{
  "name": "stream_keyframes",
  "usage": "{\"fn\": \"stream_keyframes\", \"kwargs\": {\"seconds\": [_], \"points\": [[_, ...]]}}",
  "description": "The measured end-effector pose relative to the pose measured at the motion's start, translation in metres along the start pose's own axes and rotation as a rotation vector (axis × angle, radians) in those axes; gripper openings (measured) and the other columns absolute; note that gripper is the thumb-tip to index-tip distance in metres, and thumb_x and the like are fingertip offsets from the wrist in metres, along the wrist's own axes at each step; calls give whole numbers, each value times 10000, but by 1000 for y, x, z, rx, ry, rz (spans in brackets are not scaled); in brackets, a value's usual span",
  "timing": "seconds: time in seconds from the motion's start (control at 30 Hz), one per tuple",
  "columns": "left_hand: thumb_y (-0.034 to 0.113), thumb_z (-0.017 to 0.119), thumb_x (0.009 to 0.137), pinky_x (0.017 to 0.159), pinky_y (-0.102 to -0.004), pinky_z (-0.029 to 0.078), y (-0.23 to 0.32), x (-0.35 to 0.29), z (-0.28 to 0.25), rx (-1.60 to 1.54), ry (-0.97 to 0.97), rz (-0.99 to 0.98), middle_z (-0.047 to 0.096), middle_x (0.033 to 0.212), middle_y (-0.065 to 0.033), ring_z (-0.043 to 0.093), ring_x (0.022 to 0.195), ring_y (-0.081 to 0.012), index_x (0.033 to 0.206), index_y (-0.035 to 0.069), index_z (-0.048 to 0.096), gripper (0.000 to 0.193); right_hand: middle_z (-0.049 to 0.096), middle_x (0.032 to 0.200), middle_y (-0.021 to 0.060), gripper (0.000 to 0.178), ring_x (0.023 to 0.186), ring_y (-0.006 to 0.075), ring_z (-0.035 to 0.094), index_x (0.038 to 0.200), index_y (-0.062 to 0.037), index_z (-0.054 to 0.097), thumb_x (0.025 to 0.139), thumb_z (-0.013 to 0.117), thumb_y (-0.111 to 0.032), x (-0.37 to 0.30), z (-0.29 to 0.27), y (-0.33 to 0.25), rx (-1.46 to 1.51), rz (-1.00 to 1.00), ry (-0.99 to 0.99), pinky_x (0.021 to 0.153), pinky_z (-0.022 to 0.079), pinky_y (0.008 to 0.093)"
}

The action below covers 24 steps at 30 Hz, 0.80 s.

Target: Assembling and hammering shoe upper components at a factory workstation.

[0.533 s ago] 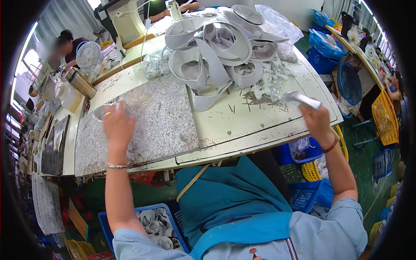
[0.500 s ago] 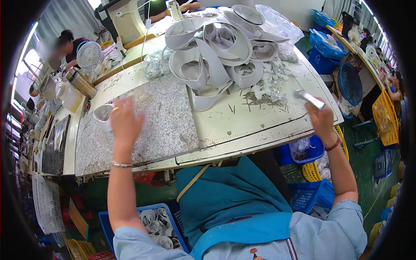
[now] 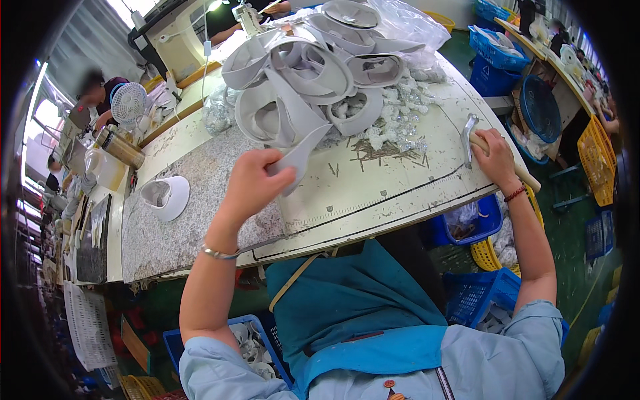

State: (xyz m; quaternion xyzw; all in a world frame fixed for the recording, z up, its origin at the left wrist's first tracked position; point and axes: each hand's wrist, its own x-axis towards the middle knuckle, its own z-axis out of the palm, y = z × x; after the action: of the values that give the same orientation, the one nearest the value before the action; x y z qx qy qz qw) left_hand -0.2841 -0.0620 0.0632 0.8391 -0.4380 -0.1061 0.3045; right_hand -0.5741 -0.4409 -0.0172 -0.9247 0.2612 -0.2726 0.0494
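Note:
My left hand [image 3: 257,179] pinches the near end of a white curved strip [image 3: 303,155]. The strip sticks out from a pile of white looped, shell-like pieces [image 3: 313,70] on the table; where its far end joins the pile is hard to see. In my right hand [image 3: 493,160] is a hammer [image 3: 469,141], held by its wooden handle near the table's right edge. A single white piece [image 3: 170,199] with a flared rim and a hollow opening lies on the speckled stone slab [image 3: 213,180], left of my left hand and apart from it.
Dark thin slivers [image 3: 380,152] and clear-white crumbs [image 3: 407,110] lie before the pile. A steel flask [image 3: 122,147] and white fan [image 3: 128,103] stand left. Blue [image 3: 490,303] and yellow baskets [image 3: 483,257] sit below the table's right edge. People work farther off.
My left hand has left the white piece on the slab and moved right to the strip. My right hand has lowered the hammer, turning its head away from me.

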Motion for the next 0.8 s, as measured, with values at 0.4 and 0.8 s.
{"fn": "stream_keyframes", "kwargs": {"seconds": [0.4, 0.8], "points": [[176, 529, 884, 576, -235, 468, -39, -66, -5, -1055, 159, -266, 610, 746, -17, 575, 665, -93, 959, 36, 604, 176, 579, 995, 124, 256, 903, 312, 580, 1017, -43, 614, 780, 654, -131, -7, 21, -103, 161, -369, 53, 800, 454, 400], [223, 489, 920, 673, -253, 455, -75, -87, -20, -171, 688, -257, 591, 1168, -92, 534, 901, -114, 1297, 48, 512, 417, 605, 942, 128, 235, 850, 296, 594, 1045, -20, 623, 845, 625, -143, -2, 33, -103, 183, -250, -19, 747, 469, 387]]}}
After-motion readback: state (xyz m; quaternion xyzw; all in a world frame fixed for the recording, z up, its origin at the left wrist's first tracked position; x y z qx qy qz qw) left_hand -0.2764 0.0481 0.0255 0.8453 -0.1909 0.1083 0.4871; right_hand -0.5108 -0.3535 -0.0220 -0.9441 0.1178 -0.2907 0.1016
